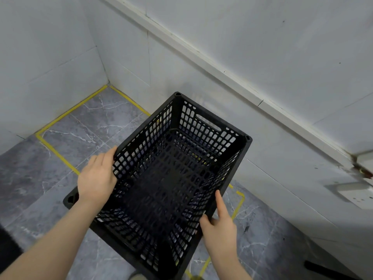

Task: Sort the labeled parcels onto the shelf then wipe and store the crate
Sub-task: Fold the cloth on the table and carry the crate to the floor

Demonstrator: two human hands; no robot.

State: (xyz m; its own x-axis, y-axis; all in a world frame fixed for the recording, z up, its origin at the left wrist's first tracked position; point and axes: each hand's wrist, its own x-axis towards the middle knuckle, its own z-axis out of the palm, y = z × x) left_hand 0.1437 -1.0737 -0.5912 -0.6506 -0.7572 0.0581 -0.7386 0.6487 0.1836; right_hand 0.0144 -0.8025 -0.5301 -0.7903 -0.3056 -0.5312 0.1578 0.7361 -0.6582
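Holding the black crate (pixel 171 178) above the yellow tape frame (pixel 60 118) on the floor (pixel 26 174), close to the white wall (pixel 222 47). Left hand (pixel 96 178) clasped over the crate's left rim; right hand (pixel 220 227) pinching the crate's right rim, index finger straight along it.

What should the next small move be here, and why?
Probably lower the crate straight down inside the yellow tape outline on the floor. The crate looks empty, no parcels show, and the left hand and right hand each hold a long rim, with the crate seeming to hang tilted over that marked bay. Whether it was wiped cannot be told.
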